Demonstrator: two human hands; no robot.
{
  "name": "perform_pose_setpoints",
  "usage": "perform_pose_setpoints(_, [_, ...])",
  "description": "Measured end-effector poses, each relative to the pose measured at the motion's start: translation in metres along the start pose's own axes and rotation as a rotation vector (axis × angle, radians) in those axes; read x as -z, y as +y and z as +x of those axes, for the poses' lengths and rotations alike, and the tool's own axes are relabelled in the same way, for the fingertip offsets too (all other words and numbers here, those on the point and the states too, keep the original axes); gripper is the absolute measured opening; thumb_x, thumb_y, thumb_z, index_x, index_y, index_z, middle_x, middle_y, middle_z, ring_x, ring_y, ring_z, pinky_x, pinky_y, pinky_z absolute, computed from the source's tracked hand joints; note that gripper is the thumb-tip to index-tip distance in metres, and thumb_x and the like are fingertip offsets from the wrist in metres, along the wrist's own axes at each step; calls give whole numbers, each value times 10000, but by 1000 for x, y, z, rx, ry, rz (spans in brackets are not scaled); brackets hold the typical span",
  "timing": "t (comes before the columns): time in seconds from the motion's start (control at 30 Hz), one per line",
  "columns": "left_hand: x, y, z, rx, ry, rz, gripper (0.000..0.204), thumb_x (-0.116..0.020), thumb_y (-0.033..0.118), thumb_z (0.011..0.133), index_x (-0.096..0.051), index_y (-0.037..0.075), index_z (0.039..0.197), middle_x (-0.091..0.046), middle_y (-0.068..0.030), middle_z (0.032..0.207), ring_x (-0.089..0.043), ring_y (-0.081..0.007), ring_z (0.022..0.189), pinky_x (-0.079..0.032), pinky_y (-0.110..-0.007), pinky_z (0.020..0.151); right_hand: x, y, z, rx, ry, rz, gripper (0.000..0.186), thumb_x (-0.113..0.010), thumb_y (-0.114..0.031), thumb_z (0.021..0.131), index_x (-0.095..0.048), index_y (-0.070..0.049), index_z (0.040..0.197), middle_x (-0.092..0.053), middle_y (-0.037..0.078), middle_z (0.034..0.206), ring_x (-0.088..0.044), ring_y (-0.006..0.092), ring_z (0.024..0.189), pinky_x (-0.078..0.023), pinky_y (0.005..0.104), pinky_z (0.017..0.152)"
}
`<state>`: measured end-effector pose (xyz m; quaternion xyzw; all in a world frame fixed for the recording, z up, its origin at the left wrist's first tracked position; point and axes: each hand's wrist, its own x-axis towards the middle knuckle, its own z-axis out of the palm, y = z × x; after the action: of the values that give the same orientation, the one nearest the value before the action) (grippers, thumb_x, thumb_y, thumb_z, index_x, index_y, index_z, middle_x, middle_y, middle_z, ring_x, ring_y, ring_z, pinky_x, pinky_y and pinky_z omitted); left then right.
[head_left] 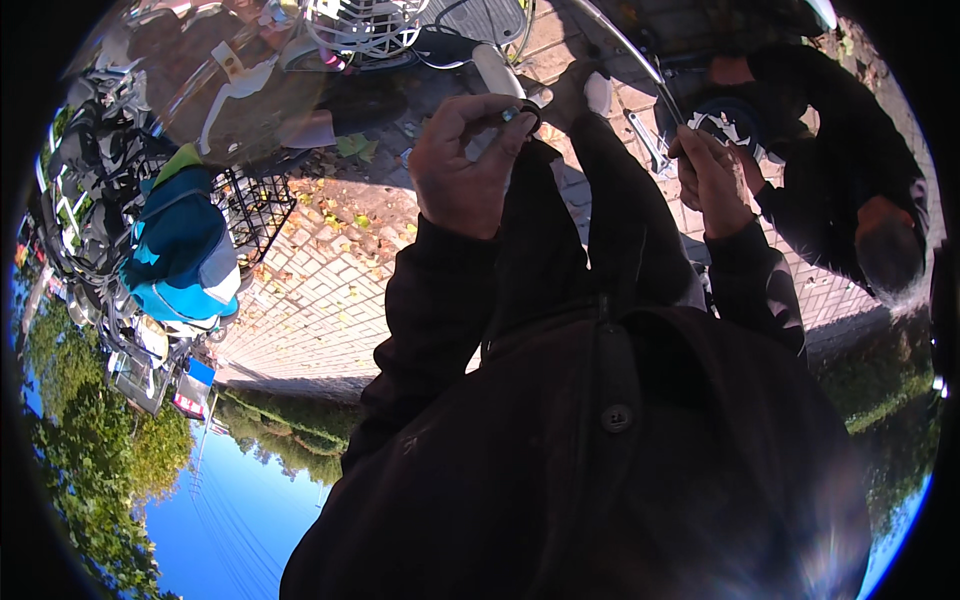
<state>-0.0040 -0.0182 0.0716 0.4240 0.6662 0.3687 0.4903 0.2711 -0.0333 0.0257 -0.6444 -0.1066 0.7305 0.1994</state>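
Note:
My left hand point(465, 165) pinches a small metal part with a black ring point(526, 114) between thumb and forefinger. My right hand point(712, 180) is closed round a slender shiny metal tool point(671, 100) pointing away from me. Just left of it, a long metal wrench-like tool point(645, 138) lies on the paving. Beside my right hand a co-worker in dark clothes point(830, 160) bends down with a hand near a small dark wheel point(728, 118), partly hidden by arms and shade.
Crowded bicycles and scooters point(85, 160), a teal cover point(175, 250) and a black wire basket point(255, 205) line my left. A white wire basket point(355, 25) is ahead. Dry leaves lie on the brick paving point(310, 290). Trees point(85, 470) show at the rim.

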Motion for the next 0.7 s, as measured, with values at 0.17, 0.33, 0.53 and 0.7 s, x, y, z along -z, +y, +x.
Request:
perform_pose_setpoints(0.17, [4,1,6,-192,-57,192,209,-811,5,793,-748,31,990,-738,-100,947,-706,-220,904,-554,-322,805,2,1,1,12,-2,13,322,-595,-340,1038,-605,-70,861,-378,-85,545,-274,2,413,-194,210,396])
perform_pose_setpoints(0.33, [10,8,12,-347,-122,319,200,-801,5,790,-754,41,981,-747,-100,960,-701,-256,914,-549,-341,818,3,1,1,10,-9,16,324,-596,-342,1037,-609,-73,857,-378,-86,540,-277,2,412,-194,208,395])
perform_pose_setpoints(0.53, [12,14,14,-475,-202,406,205,-766,0,823,-738,38,1023,-741,-108,959,-698,-269,918,-549,-354,805,5,0,3,8,-26,15,320,-585,-340,1042,-608,-75,865,-369,-90,538,-277,-2,414,-193,207,395])
perform_pose_setpoints(0.7, [11,13,16,-463,-222,383,220,-743,13,850,-736,40,1069,-737,-116,980,-698,-275,932,-552,-357,801,3,1,3,-16,-27,15,313,-578,-333,1045,-606,-76,868,-359,-94,537,-273,-4,413,-189,206,393])
